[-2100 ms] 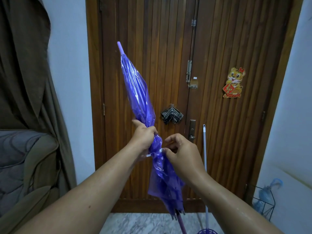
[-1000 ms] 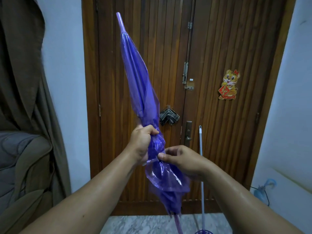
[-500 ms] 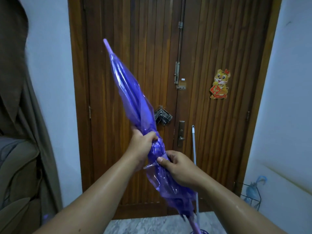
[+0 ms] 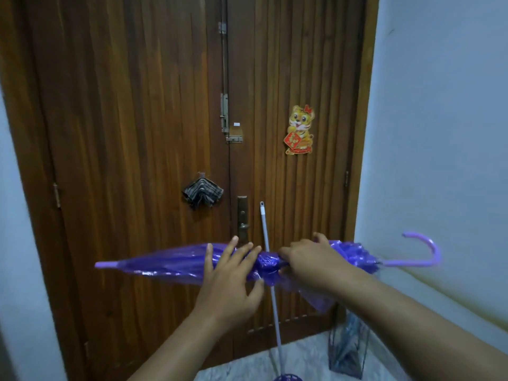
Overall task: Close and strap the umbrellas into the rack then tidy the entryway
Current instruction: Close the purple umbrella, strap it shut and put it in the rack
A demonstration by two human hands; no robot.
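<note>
A closed purple see-through umbrella [image 4: 170, 264] lies level in front of me, tip to the left, hooked handle [image 4: 424, 251] to the right. My right hand [image 4: 310, 264] grips it near the strapped middle. My left hand [image 4: 229, 276] rests against the canopy just left of the strap, fingers spread and not closed around it. A black wire rack [image 4: 347, 350] stands on the floor at the lower right, by the wall, with a bluish folded umbrella inside it.
A wooden double door [image 4: 137, 133] fills the view, with a checked cloth [image 4: 203, 191] hanging on it and a tiger sticker [image 4: 300, 130]. A mop pole [image 4: 268, 259] leans against the door, behind the umbrella. Walls close in on both sides.
The umbrella has swung from nearly upright to level, tip now left and handle right. My left hand has let go its grip and opened. My view has turned right.
</note>
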